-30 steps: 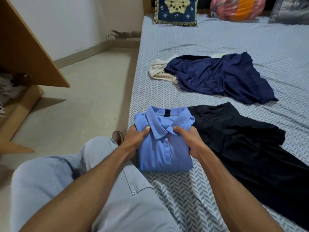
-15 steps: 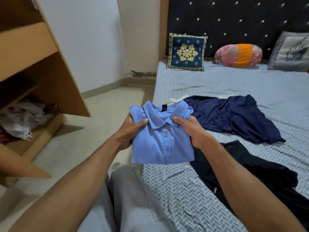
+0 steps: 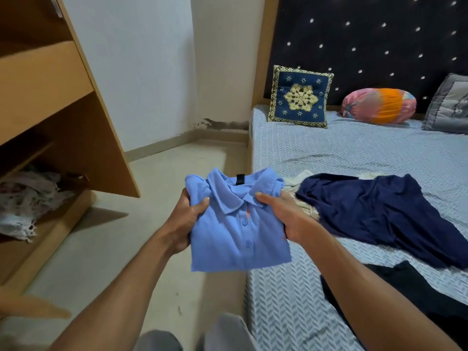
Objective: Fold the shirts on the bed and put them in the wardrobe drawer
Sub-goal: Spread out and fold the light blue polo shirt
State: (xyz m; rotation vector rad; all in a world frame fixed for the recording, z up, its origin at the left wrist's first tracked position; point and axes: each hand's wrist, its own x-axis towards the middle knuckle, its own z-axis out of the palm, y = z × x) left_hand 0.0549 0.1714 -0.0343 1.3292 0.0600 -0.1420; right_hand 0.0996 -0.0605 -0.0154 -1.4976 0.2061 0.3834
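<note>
Bare floor [image 3: 157, 224] between bed [image 3: 354, 153] and wardrobe drawer [image 3: 50, 231] (clothes inside).

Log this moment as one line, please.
step: carry | held: folded blue shirt, left hand and right hand | unfolded on bed: navy shirt

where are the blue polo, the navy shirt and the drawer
blue polo [image 3: 235, 239], head view, on its button placket
navy shirt [image 3: 379, 211], head view, mid fabric
drawer [image 3: 48, 239], head view, on its wooden front edge
</note>
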